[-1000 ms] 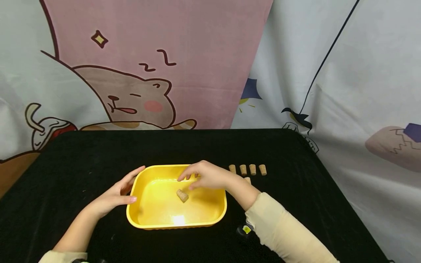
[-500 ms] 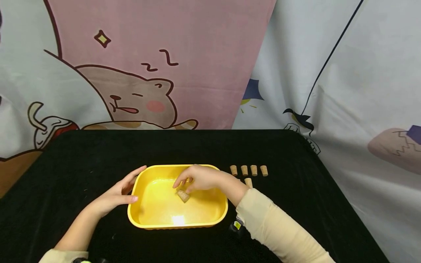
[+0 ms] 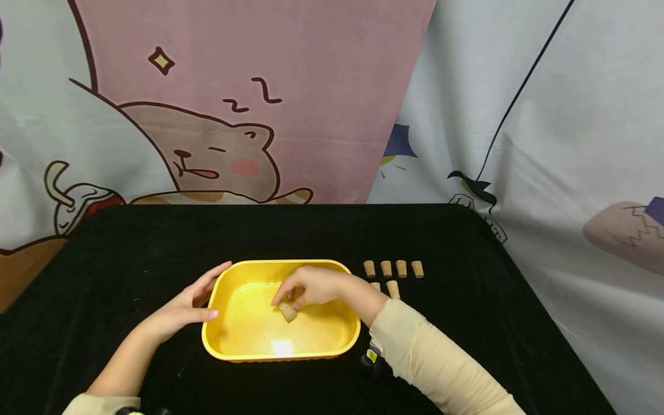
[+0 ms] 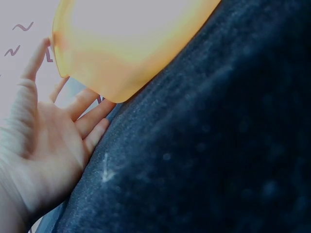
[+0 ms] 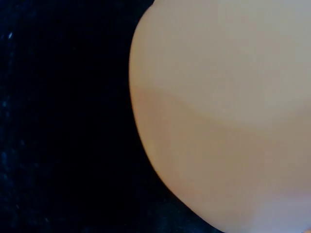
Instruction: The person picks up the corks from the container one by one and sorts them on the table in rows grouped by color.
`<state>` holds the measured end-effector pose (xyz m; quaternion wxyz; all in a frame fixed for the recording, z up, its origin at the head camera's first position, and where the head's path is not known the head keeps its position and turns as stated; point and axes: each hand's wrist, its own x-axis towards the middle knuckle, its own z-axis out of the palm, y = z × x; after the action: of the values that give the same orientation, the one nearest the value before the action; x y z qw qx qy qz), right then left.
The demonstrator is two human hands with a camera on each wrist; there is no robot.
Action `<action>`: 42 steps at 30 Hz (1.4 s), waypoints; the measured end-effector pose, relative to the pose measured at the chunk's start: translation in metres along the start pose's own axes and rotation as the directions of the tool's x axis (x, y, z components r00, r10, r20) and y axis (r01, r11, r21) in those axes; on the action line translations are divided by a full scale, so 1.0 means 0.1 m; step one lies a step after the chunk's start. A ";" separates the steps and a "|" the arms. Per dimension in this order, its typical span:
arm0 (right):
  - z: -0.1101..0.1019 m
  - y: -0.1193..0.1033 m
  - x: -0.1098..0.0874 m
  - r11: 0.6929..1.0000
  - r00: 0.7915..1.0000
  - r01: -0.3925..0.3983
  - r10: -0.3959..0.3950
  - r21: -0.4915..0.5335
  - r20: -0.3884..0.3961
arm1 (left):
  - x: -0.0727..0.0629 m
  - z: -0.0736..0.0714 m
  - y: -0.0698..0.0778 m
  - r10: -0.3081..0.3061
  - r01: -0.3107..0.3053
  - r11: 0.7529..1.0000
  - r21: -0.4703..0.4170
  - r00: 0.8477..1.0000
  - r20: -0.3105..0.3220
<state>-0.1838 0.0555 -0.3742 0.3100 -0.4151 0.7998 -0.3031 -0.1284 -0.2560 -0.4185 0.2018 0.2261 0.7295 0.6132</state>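
A yellow plastic tub [image 3: 244, 346] stands on the black cloth in the head view. At its left end, my left hand [image 3: 181, 308] has its thumb at the rim and its fingers spread along the outside. The left wrist view shows these fingers [image 4: 92, 116] fairly straight against the tub [image 4: 116, 87]. Inside the tub, my right hand [image 3: 313, 285] pinches a tapered cork [image 3: 287, 312] between thumb and fingers, close over the bottom. The right wrist view holds mostly the blurred outer wall of the tub [image 5: 194, 145]; the cork is hidden there.
Right of the tub, a row of several corks [image 3: 386, 268] stands on the black cloth [image 3: 493, 334]. In front of them are another cork [image 3: 393, 289] and one partly hidden by the right arm. A printed curtain [image 3: 321, 104] hangs behind the table.
My right hand has moved left and down inside the tub and closed its thumb and fingers on the cork. The left hand has stayed at the tub's left end.
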 end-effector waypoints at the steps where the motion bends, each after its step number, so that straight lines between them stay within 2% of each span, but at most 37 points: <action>1: 0.00 0.01 0.00 1.000 1.000 0.002 -0.002 0.002 0.005 | 0.00 0.00 0.00 -0.003 0.003 1.000 0.002 1.000 -0.001; 7: 0.04 0.04 0.02 0.999 0.999 0.037 -0.037 0.015 0.031 | 0.00 0.01 0.00 -0.008 0.008 1.000 -0.006 1.000 0.000; 11: 0.05 0.05 0.02 0.998 0.998 0.060 -0.060 -0.011 0.037 | 0.00 0.01 0.00 -0.003 0.003 1.000 -0.007 1.000 0.000; 26: 0.08 0.04 0.01 0.994 0.997 0.069 -0.067 -0.080 0.028 | 0.00 0.02 0.01 -0.008 0.008 1.000 0.006 1.000 -0.016; 35: 0.01 -0.03 -0.09 0.995 0.996 0.065 -0.069 -0.069 -0.061 | 0.00 0.01 0.00 -0.002 0.002 1.000 -0.001 1.000 -0.008; 42: -0.07 -0.15 -0.19 0.993 0.980 0.108 -0.112 -0.038 -0.165 | 0.00 0.01 0.00 -0.002 0.002 1.000 0.003 1.000 -0.006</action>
<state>-0.1730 0.0666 -0.3545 0.2189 -0.4362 0.8030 -0.3420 -0.1277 -0.2557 -0.4181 0.1997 0.2237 0.7312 0.6127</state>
